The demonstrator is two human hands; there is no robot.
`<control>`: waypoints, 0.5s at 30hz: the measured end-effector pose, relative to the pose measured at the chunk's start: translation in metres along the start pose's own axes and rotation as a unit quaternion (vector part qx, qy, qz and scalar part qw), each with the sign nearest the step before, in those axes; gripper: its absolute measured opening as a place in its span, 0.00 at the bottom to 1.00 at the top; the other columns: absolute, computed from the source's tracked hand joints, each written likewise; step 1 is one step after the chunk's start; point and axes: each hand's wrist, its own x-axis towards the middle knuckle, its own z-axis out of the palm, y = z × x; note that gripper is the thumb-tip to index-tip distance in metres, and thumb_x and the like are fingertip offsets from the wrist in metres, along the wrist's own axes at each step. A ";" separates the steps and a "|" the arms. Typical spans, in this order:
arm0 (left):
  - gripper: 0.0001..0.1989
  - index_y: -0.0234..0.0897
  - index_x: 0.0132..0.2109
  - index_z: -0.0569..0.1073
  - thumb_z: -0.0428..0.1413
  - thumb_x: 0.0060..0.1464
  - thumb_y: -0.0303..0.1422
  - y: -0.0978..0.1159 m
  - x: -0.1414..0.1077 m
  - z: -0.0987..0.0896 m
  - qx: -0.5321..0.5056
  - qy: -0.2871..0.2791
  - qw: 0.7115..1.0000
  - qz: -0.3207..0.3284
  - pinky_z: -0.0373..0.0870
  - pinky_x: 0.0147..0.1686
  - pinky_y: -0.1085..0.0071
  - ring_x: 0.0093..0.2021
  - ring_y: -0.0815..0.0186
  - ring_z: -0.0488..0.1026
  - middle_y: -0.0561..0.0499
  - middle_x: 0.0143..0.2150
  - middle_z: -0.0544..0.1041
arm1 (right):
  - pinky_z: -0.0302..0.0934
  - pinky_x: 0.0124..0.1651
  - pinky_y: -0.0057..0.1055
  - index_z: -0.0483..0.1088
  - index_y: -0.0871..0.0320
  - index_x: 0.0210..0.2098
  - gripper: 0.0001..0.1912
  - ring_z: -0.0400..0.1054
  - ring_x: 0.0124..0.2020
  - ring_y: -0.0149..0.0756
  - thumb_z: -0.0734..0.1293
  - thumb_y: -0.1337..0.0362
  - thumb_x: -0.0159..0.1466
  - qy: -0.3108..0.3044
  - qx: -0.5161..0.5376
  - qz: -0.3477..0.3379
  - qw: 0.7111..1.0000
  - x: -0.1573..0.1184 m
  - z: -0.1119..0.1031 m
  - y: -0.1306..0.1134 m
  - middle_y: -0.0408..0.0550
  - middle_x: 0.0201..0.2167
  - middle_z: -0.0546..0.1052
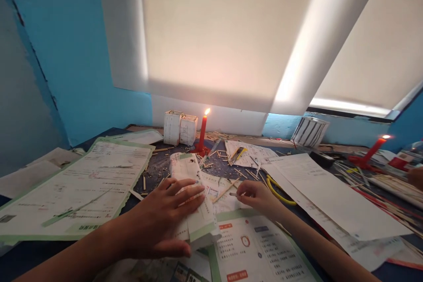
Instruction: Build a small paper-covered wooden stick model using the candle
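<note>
Left hand [168, 213]: fingers spread over folded paper [202, 219] — best kept steady | right hand [256, 195]: pinching small sliver [233, 194] — best guided gently, clear of the left candle [203, 131]

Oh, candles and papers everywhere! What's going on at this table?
A person's left hand lies spread on a folded paper, while the right hand pinches a small thin piece over printed sheets. Beyond them, a lit red candle stands beside two white boxes. A yellow cutter lies among scattered little sticks.
</note>
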 end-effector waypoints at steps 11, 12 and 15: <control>0.39 0.36 0.64 0.60 0.58 0.48 0.48 0.010 -0.001 0.002 -0.028 -0.040 0.998 -0.039 0.52 0.60 0.46 0.64 0.44 0.56 0.41 0.65 0.61 | 0.56 0.29 0.27 0.73 0.59 0.32 0.09 0.64 0.27 0.30 0.63 0.61 0.59 -0.021 -0.101 -0.016 0.994 -0.011 -0.006 0.000 0.44 0.28 0.75; 0.38 0.36 0.63 0.61 0.58 0.47 0.46 0.013 0.000 0.001 -0.023 -0.043 0.998 -0.047 0.52 0.60 0.46 0.64 0.44 0.56 0.41 0.65 0.61 | 0.56 0.28 0.27 0.73 0.59 0.32 0.09 0.63 0.26 0.30 0.63 0.61 0.60 -0.021 -0.103 -0.017 0.994 -0.013 -0.007 -0.001 0.44 0.27 0.75; 0.38 0.35 0.62 0.63 0.59 0.46 0.46 0.023 0.003 -0.003 -0.003 -0.028 0.997 -0.067 0.52 0.60 0.46 0.64 0.44 0.55 0.42 0.64 0.62 | 0.55 0.27 0.26 0.73 0.58 0.32 0.10 0.62 0.25 0.29 0.63 0.60 0.60 -0.025 -0.100 -0.030 0.994 -0.015 -0.009 -0.005 0.44 0.27 0.74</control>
